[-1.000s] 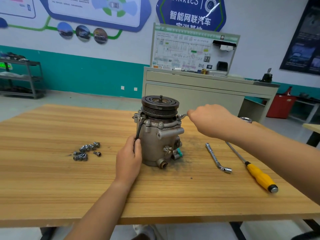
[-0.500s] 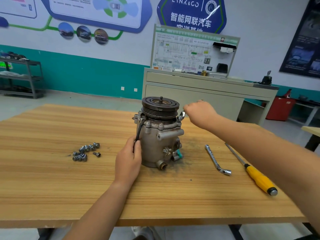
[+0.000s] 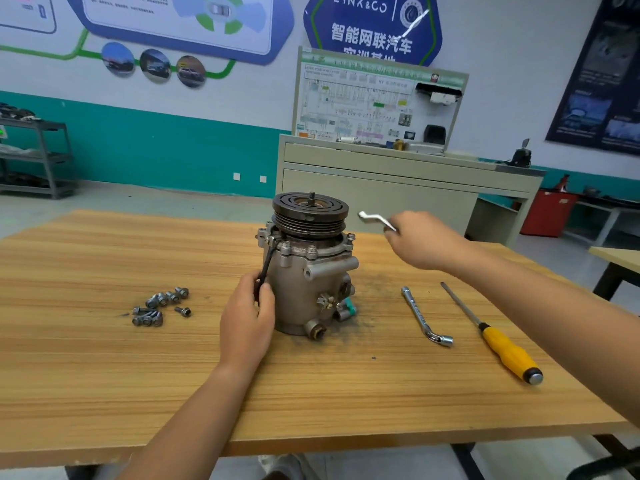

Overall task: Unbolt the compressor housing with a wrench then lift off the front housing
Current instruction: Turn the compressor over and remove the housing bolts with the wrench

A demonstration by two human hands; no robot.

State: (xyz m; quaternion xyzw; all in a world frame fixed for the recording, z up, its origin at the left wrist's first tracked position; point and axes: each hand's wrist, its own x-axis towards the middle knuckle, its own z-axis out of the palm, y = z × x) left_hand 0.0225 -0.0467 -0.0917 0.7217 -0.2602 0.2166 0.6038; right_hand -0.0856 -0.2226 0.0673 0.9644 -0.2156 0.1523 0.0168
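Mid-frame, left hand (image 3: 247, 323) grips a slim black wrench (image 3: 266, 265) on the grey metal compressor (image 3: 298, 285); right hand (image 3: 422, 242) clutches a bent silver wrench (image 3: 375, 220).

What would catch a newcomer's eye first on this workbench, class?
The grey compressor stands upright at centre, black pulley on top, while the left hand holds a dark wrench at its left flange. The right hand holds a silver wrench in the air beside the pulley. Loose bolts lie left; a yellow-handled screwdriver lies right.
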